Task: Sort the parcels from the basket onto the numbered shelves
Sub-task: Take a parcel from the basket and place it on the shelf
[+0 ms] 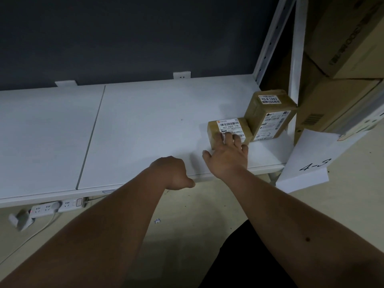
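At the right end of the white metal shelf (145, 129), close to the white upright post (295, 65), a small brown taped cardboard parcel with a white barcode label (227, 129) lay flat; it sat touching a taller brown taped parcel with "4-3" handwritten on its label (270, 116), which stood against the post; a white paper sign marked "4-3" (307, 161) hung just beside the shelf's corner.

From where I stood, the likeliest trouble looked to be a shove too far; pressing the small parcel harder to the right could tip or skew the taller one, which stood on a narrow base; a careless drag back of the hand might also pull the small parcel toward the shelf's front edge, though it lay well in from that edge.

The right hand (227, 156) lay over the near end of the small parcel, fingers fairly straight and spread on its label, thumb out to the left on the shelf; it pressed or steadied, and did not grip; the left hand (172, 172) rested on the shelf's front edge, fingers curled under out of sight; whether they grasped the edge I could not tell.
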